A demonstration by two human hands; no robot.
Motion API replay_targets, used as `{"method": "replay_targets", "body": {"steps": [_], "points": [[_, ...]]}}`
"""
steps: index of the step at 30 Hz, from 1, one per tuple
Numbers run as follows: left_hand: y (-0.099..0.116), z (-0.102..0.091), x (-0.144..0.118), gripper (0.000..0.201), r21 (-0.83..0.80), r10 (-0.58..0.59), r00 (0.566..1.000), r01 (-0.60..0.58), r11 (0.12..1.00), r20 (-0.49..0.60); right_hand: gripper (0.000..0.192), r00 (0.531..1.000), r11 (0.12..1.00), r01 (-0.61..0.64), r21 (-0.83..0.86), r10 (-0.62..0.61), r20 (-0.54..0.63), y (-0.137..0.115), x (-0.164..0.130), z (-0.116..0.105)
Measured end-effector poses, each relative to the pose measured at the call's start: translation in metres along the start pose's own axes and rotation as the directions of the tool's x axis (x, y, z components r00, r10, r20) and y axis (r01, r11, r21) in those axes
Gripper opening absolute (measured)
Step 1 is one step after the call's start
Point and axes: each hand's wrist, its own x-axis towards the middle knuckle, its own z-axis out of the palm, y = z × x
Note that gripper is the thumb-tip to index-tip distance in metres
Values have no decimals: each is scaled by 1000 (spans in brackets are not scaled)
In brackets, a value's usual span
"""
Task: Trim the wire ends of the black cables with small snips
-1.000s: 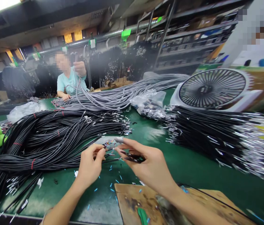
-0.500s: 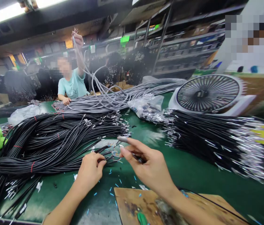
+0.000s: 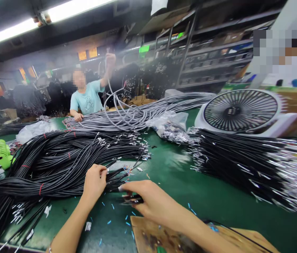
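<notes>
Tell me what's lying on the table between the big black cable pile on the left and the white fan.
In the head view, a clear plastic bag of small parts lies between the black cable pile and the white fan, on bare green table.

Black cables gripped at their stripped ends, with a small dark tool beside them.

The black cables [image 3: 58, 165] lie in a broad, red-banded bundle across the green table, ends fanned toward the centre; a few ends are pinched together, coloured cores exposed. The dark tool [image 3: 131, 199] lies nearly flat, just right of those ends.
</notes>
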Motion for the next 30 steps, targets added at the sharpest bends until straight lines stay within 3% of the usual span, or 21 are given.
{"method": "replay_targets", "body": {"steps": [5,10,20,25,27,30], "points": [[-17,9,23,17,54,-26,999,24,998,36,30,979,988,8,-153,23,204,-3,-1,-2],[-24,15,36,13,75,-19,996,12,997,83,19,925,971,30,-236,62,374,-10,6,-11],[-32,20,36,13,85,33,996,-40,996,84,13,933,978,-52,-202,120,340,-16,4,-12],[-35,24,34,14,61,49,998,-52,997,51,12,932,954,-16,-298,122,340,-17,-1,-7],[-36,26,32,15,53,44,998,-46,997,36,11,948,935,50,-350,66,312,-16,-3,-1],[-38,29,31,15,47,28,999,-29,998,20,10,961,902,230,-364,-151,232,-14,-4,13]]}}
